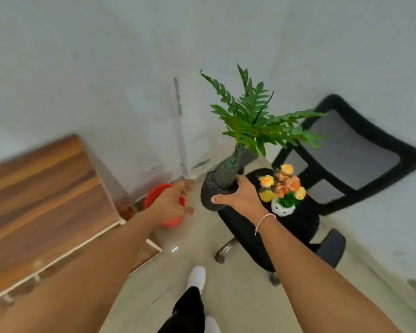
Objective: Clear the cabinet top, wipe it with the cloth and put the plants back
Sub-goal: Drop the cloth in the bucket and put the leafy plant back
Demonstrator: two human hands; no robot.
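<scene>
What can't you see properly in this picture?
- Cabinet, head view: cut off by the left edge and blurred.
- Red bucket: mostly hidden behind the left hand, contents unseen.
- Pot: its right side is covered by the right hand.
- Cloth: nowhere in view.

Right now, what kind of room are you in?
Probably a small office or study corner: a black mesh office chair on casters, a wooden cabinet against a plain wall, and a red bin on the floor.

Cabinet (41, 200) at left, bucket (165, 203) on floor beside its far corner, flower pot (282, 207) on chair (298, 224) seat at right, potted plant (216, 191) between
</scene>
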